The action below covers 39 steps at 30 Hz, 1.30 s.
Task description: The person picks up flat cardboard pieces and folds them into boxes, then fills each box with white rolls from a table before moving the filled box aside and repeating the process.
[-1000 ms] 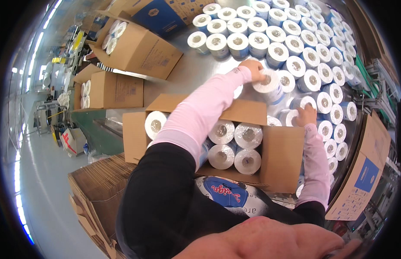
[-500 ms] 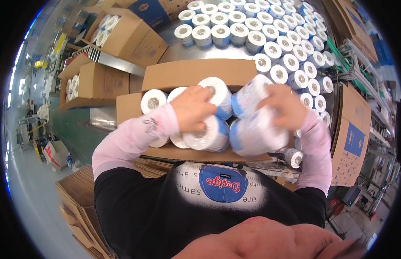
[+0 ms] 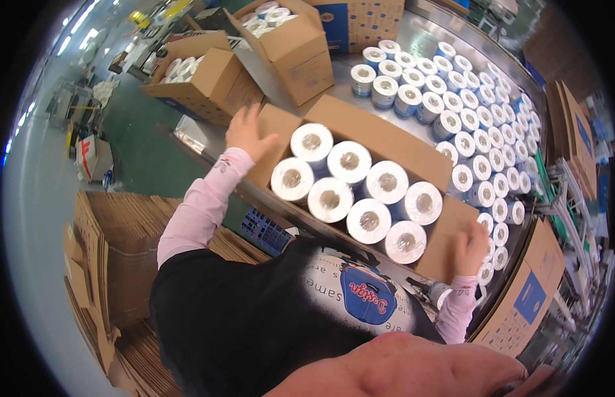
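An open cardboard box (image 3: pixel 385 137) stands in front of me with its flaps folded out. Inside it, several white paper rolls (image 3: pixel 348 173) are upright in two rows, their round cores facing up. At the box's left end, my left hand (image 3: pixel 250 135) lies by the left flap (image 3: pixel 276 126), fingers spread and holding nothing. My right hand (image 3: pixel 471 250) is at the outer edge of the right flap (image 3: pixel 446 241), its fingers apart and slightly bent, with no roll in them.
Many blue-and-white rolls (image 3: pixel 408 99) stand on the metal table, beyond and right of the box. Two filled cartons (image 3: pixel 301 63) are at the far left. Flattened cardboard (image 3: pixel 135 228) is stacked at my near left. Another carton (image 3: pixel 529 291) stands at the right.
Both hands have let go of the rolls and moved apart to the box's ends. The tilted rolls now stand upright in the box. The view has turned.
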{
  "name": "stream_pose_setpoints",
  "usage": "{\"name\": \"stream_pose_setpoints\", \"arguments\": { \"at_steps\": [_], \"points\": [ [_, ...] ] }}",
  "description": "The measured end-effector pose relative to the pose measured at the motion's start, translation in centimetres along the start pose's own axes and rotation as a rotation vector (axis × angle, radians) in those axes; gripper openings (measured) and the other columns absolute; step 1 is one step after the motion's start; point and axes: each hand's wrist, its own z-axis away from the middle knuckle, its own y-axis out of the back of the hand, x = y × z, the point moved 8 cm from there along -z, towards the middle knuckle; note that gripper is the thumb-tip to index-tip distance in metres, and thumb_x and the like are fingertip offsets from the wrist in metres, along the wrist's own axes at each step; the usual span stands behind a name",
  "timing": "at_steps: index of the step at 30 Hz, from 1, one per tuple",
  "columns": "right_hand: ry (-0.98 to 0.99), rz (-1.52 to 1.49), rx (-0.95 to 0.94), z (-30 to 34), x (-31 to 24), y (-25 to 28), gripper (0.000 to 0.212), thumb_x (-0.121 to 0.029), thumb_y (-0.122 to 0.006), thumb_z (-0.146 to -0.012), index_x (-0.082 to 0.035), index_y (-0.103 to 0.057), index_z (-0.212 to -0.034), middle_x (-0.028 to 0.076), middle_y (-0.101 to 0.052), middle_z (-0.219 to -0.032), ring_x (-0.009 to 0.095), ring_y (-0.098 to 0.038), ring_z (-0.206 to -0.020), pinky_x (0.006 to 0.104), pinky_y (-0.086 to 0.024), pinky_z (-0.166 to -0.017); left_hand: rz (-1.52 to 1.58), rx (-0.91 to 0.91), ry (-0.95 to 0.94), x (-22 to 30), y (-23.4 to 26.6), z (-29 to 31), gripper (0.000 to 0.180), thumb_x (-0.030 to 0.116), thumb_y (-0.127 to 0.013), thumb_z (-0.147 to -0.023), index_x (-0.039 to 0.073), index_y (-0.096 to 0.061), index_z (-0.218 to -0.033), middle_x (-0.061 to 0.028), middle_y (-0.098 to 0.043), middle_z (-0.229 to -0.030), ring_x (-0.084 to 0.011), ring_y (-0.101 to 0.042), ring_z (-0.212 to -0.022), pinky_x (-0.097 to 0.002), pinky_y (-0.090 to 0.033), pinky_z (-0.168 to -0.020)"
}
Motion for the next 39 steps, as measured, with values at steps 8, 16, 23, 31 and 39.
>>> {"name": "stream_pose_setpoints", "arguments": {
  "at_steps": [8,16,23,31,39],
  "points": [
    [0.023,-0.368,-0.236,-2.1,-1.8,-9.1,0.029,-0.021,-0.058,-0.088,-0.004,-0.057,-0.065,0.016,-0.055,-0.061,0.033,-0.054,-0.057,0.0422,-0.039,-0.053,0.445,-0.832,-0.31,8.1,2.5,8.1,0.079,0.056,-0.068,-0.077,-0.003,-0.051,-0.126,-0.0248,-0.054,-0.128,-0.0352,-0.059,-0.109,-0.0369,-0.045,-0.095],
    [0.432,0.255,0.137,-14.5,-8.0,-14.6,0.031,-0.029,-0.061,-0.086,-0.007,-0.06,-0.107,0.014,-0.064,-0.097,0.034,-0.061,-0.092,0.0447,-0.046,-0.085,0.105,-0.242,-0.627,13.6,-2.6,6.7,0.086,0.059,-0.074,-0.066,0.009,-0.051,-0.132,-0.0184,-0.04,-0.143,-0.0369,-0.036,-0.134,-0.0479,-0.03,-0.109],
    [0.395,0.178,0.005,-11.0,-10.1,-7.2,0.019,-0.021,-0.062,-0.086,-0.007,-0.062,-0.1,0.011,-0.062,-0.083,0.032,-0.059,-0.077,0.0431,-0.046,-0.068,0.608,-0.063,-0.382,9.5,-5.4,5.2,0.084,0.041,-0.075,-0.074,0.008,-0.037,-0.141,-0.0195,-0.033,-0.147,-0.0379,-0.03,-0.137,-0.0446,-0.025,-0.113],
    [0.3,0.123,-0.118,0.7,-12.1,-7.6,0.033,-0.003,-0.062,-0.077,-0.002,-0.061,-0.11,0.016,-0.06,-0.114,0.036,-0.057,-0.104,0.0433,-0.045,-0.091,0.579,0.583,0.648,-20.7,-6.1,-7.1,0.109,0.044,-0.077,-0.073,-0.004,-0.013,-0.147,-0.0324,-0.024,-0.146,-0.0444,-0.027,-0.135,-0.0478,-0.027,-0.111],
    [0.098,0.351,-0.077,0.6,-10.4,-9.4,0.047,-0.008,-0.056,-0.078,-0.002,-0.056,-0.125,0.018,-0.051,-0.132,0.039,-0.048,-0.118,0.0472,-0.036,-0.1,0.501,0.513,0.803,-31.4,-7.8,-13.9,0.094,0.028,-0.063,-0.08,-0.003,-0.006,-0.149,-0.0305,-0.03,-0.146,-0.0425,-0.036,-0.132,-0.0409,-0.032,-0.111]
  ]
}}
